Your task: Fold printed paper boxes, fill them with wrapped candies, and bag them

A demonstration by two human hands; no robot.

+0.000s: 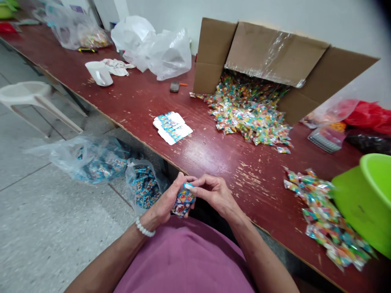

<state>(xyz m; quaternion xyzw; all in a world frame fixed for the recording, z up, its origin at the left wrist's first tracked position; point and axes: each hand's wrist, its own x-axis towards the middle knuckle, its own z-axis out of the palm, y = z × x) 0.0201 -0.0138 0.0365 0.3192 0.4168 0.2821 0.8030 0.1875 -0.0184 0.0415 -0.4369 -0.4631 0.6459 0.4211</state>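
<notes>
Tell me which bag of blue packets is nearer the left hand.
The smaller-looking bag, just left of the left hand in the picture; the wider bag lies farther off, toward the white stool.

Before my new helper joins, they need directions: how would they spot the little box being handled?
Find the long red table; at its near edge, the left hand and right hand converge. The little box is between them: printed, colourful and held, unlike the flat cartons beyond.
</notes>
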